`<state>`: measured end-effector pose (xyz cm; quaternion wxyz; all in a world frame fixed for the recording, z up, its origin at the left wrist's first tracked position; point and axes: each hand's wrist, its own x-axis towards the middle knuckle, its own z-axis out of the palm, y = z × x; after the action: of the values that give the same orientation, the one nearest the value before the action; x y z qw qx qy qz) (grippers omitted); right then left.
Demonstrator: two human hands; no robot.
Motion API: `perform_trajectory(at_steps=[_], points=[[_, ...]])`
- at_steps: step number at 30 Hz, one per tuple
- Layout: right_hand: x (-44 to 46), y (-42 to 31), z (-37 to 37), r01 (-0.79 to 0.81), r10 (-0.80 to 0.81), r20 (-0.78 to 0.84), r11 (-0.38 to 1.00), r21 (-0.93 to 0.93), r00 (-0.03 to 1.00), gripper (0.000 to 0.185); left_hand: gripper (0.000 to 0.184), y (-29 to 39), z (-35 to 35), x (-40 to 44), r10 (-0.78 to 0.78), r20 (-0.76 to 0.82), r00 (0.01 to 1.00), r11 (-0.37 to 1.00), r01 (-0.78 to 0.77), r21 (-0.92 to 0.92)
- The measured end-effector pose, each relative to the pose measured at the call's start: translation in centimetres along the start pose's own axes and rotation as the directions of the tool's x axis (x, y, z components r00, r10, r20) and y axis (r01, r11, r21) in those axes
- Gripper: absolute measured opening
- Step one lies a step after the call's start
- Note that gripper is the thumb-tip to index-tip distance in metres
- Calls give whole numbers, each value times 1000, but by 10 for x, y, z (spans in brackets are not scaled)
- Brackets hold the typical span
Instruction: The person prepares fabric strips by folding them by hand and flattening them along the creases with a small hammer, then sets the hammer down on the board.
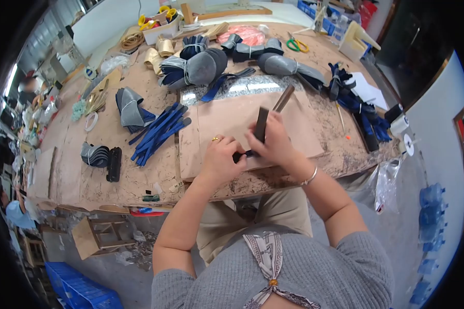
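Observation:
My right hand is closed around what looks like a hammer, with a long dark head upright by the thumb and a brown handle sticking up behind. Close by on the left, my left hand pinches a small dark strip whose far end runs under my right fingers. Both hands are over the near part of a tan board. Fingers cover much of the strip, so its full shape is hidden.
Blue strips lie left of the board. Tied bundles of grey and blue pieces line its far side, near green-and-yellow scissors. A black stapler-like object sits front left. White thread spools stand at the right edge.

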<state>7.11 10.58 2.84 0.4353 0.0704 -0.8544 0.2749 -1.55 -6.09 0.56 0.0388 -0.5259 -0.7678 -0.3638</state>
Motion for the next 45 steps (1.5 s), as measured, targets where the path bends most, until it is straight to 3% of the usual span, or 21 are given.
perform_trajectory(at_steps=[3, 4, 7, 9, 11, 13, 14, 17, 19, 21, 24, 28, 31, 32, 33, 35, 38, 42, 45], points=[[10, -4, -13, 13, -26, -53, 972, -234, 998, 15, 12, 2, -7, -4, -37, 2, 999, 999, 37, -6], [7, -10, -11, -23, -6, -123, 973, -229, 992, 16, 12, 1, -7, -3, -31, -14, 999, 1000, 31, -5], [-2, -12, 6, -20, 19, 35, 999, 26, 999, 15, 11, 2, -4, -8, -36, -40, 999, 999, 35, -29], [5, -1, 2, -28, 29, 18, 998, -54, 999, 16, 10, 2, -7, -7, -39, -55, 998, 998, 36, -54], [11, -6, -2, 56, -70, -51, 969, -241, 996, 14, 10, 4, -8, -9, -68, -48, 997, 995, 64, -81], [10, -28, 2, -10, -3, -90, 990, -138, 996, 11, 10, 3, -7, -7, -89, -63, 994, 993, 83, -85], [4, -24, 17, 36, -42, -127, 998, -54, 991, 10, 10, 3, -7, -8, -92, -65, 994, 993, 87, -74], [13, -13, 9, -14, 16, 26, 996, -93, 1000, 11, 11, 1, -9, -11, -95, -67, 993, 992, 88, -91], [15, -15, 3, 29, -43, -45, 962, -271, 998, 11, 10, 0, -13, -12, -103, -67, 992, 990, 96, -99], [11, -28, 10, 39, -60, -129, 987, -154, 990, 13, 10, 3, -12, -13, -124, -49, 991, 988, 119, -101], [10, -14, 19, -8, 7, -11, 997, -77, 1000, 15, 9, 0, -12, -16, -122, -42, 992, 989, 118, -88], [14, -26, 10, 38, -70, -116, 967, -253, 991, 14, 9, 1, -10, -17, -86, -117, 989, 995, 79, -67], [5, -22, 25, 18, -18, -37, 1000, -5, 999, 15, 10, -1, -11, -19, -102, -118, 988, 992, 93, -80], [6, -15, 23, -40, 40, -14, 999, 3, 999, 16, 10, 0, -14, -20, -80, -136, 987, 995, 70, -77], [12, -14, 16, 2, 2, 24, 992, -129, 1000, 15, 10, 0, -14, -22, -79, -141, 987, 995, 69, -76], [15, -26, 13, 26, -43, -73, 977, -211, 996, 16, 11, -1, -13, -24, -83, -167, 982, 995, 72, -74], [4, -30, 34, 4, -4, -45, 1000, 0, 999, 17, 9, -3, -14, -25, -141, -74, 987, 989, 136, -67], [14, -25, 22, 39, -51, -52, 978, -204, 997, 15, 10, -5, -18, -29, -89, -122, 989, 994, 81, -68], [6, -36, 39, 33, -36, -104, 999, -31, 994, 16, 11, -2, -17, -34, -59, -184, 981, 998, 51, -48]])
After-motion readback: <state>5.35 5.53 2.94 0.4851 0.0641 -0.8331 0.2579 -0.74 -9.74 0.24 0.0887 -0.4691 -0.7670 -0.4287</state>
